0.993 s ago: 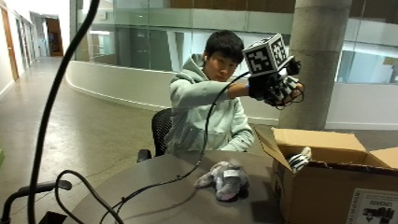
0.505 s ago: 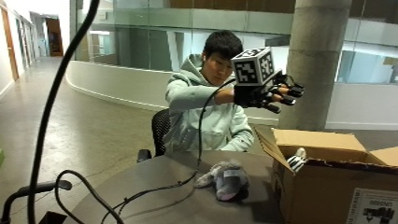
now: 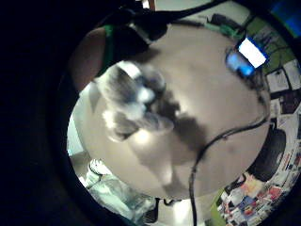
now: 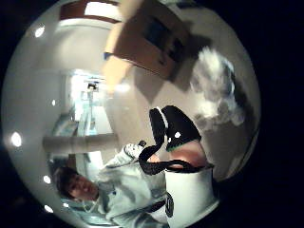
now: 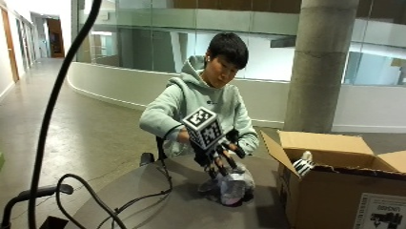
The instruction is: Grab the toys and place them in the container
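Observation:
A grey and white plush toy (image 5: 229, 187) lies on the round grey table (image 5: 158, 202), just left of an open cardboard box (image 5: 339, 183). My gloved right hand (image 5: 218, 155) hovers right above the toy, with fingers straight and spread, pointing down at it. I cannot tell whether the fingertips touch it. The little finger side palm view shows the plush toy (image 3: 134, 101) close below on the table (image 3: 211, 122). In the thumb side palm view the toy (image 4: 216, 90) lies beside the box (image 4: 147, 35). A striped black and white toy (image 5: 303, 165) pokes over the box's rim.
The box's flaps (image 5: 320, 143) stand open upward, its near wall close to the toy's right. A lit screen (image 3: 247, 56) sits at the table's edge. A concrete pillar (image 5: 320, 67) rises behind the box.
The gloved hand has dropped from head height down and to the left, to just above the plush toy. The toy and box have not moved.

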